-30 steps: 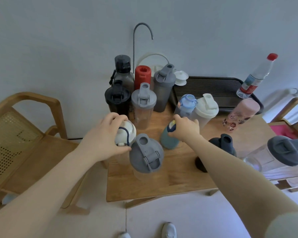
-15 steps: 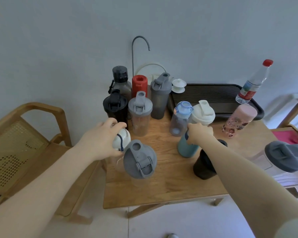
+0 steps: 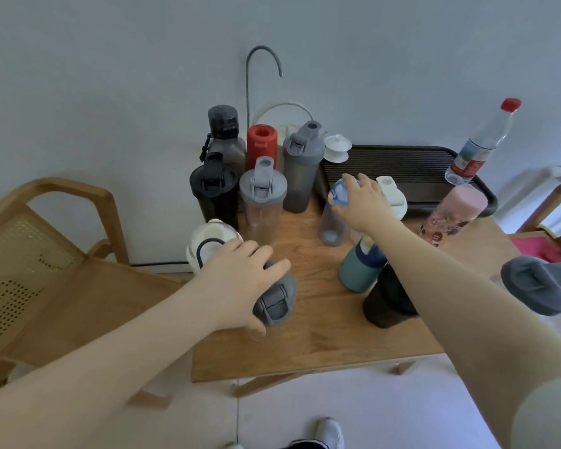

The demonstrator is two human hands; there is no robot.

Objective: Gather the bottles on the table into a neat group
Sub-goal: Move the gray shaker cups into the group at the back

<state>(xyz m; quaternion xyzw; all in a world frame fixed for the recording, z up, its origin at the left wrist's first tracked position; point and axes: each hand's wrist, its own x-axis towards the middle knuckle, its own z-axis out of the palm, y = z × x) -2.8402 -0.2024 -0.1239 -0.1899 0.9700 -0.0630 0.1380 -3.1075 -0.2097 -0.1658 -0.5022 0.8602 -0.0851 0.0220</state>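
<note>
On the wooden table (image 3: 321, 348), my left hand (image 3: 240, 280) is clamped over the top of a clear shaker with a grey lid (image 3: 274, 304) near the front. A white-lidded bottle (image 3: 208, 244) stands free just left of it. My right hand (image 3: 363, 202) grips the blue lid of a clear bottle (image 3: 332, 225) mid-table. Below my right forearm stand a teal bottle (image 3: 357, 270) and a dark bottle (image 3: 387, 303). At the back left, a black bottle (image 3: 222, 137), a red one (image 3: 261, 144) and three shakers (image 3: 263, 196) stand packed together.
A white-lidded shaker (image 3: 394, 196), a pink bottle (image 3: 454, 209) and a red-capped water bottle (image 3: 480, 147) stand by the black tray (image 3: 402, 163). A grey-lidded bottle (image 3: 538, 283) sits at the right edge. A wooden chair (image 3: 46, 254) is on the left.
My left hand let go of the white-lidded bottle and moved right onto the grey-lidded shaker. My right hand left the teal bottle and reached back to the blue-lidded bottle.
</note>
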